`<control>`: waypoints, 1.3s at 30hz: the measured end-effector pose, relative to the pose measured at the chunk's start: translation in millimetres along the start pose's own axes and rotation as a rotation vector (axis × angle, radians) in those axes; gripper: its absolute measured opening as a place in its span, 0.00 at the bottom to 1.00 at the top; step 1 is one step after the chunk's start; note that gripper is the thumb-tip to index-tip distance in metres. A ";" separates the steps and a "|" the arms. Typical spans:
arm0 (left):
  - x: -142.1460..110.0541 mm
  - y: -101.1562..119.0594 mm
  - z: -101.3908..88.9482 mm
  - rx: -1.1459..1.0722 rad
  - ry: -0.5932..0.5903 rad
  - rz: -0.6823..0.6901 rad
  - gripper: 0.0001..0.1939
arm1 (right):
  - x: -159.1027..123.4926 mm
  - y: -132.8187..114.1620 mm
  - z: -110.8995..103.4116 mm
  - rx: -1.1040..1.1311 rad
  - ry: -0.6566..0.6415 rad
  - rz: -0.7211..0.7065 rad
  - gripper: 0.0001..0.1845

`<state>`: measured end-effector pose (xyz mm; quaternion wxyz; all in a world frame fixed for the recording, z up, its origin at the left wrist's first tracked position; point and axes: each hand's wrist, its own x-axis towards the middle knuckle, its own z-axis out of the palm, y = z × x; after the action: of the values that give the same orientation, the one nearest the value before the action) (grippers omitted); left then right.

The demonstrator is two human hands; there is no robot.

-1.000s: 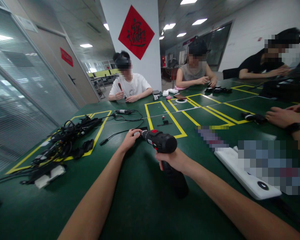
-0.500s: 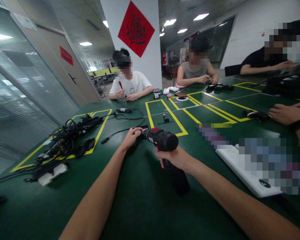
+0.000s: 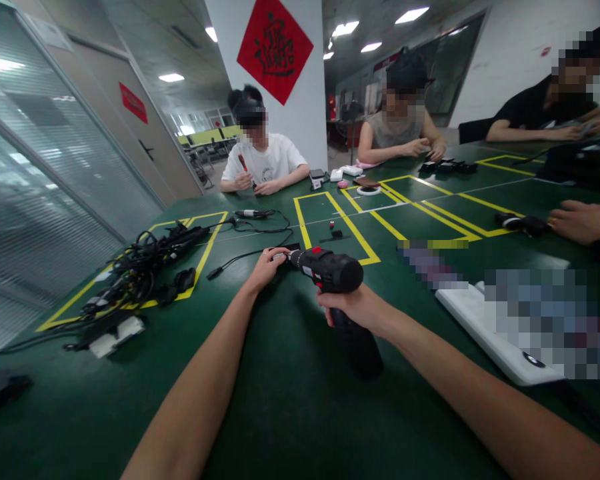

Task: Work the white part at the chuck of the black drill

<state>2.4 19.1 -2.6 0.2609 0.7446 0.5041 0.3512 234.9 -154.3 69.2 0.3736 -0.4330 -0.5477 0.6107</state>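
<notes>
The right hand (image 3: 347, 311) grips a black cordless drill (image 3: 333, 272). The left hand (image 3: 266, 269) pinches its chuck (image 3: 286, 257), hiding the tip; its markings (image 3: 307, 270) are unreadable.

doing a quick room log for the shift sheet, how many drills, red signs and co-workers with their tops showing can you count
Cordless drills: 1, the cordless drill
Red signs: 2, the red diamond sign and the red door sign
Co-workers: 3, the person in a white T-shirt, the person in a grey top, the person in a black top
Total: 6
</notes>
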 end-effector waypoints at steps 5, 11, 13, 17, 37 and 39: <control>-0.7 1.7 2.1 -0.020 0.007 -0.007 0.18 | -1.6 0.5 -1.4 0.016 -0.006 0.013 0.05; -1.2 1.5 2.9 -0.022 0.005 0.000 0.20 | -4.6 -4.1 -2.0 0.001 0.010 0.047 0.04; -0.9 0.0 2.7 -0.022 0.002 0.010 0.20 | -4.9 -4.5 -1.9 -0.015 0.014 0.046 0.04; 0.1 -3.3 2.9 -0.010 0.015 0.022 0.19 | -3.0 -1.9 -2.2 -0.028 0.032 0.036 0.03; -0.3 -0.5 5.6 -0.001 0.050 0.027 0.17 | -1.9 1.1 -3.4 0.025 0.013 -0.024 0.06; 0.2 -0.2 5.8 -0.006 0.056 0.018 0.17 | -3.6 0.6 -2.9 0.043 0.015 -0.019 0.07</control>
<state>6.9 19.1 -6.3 0.2456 0.7383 0.5035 0.3757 238.9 -156.7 69.0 0.3928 -0.4243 -0.5355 0.6156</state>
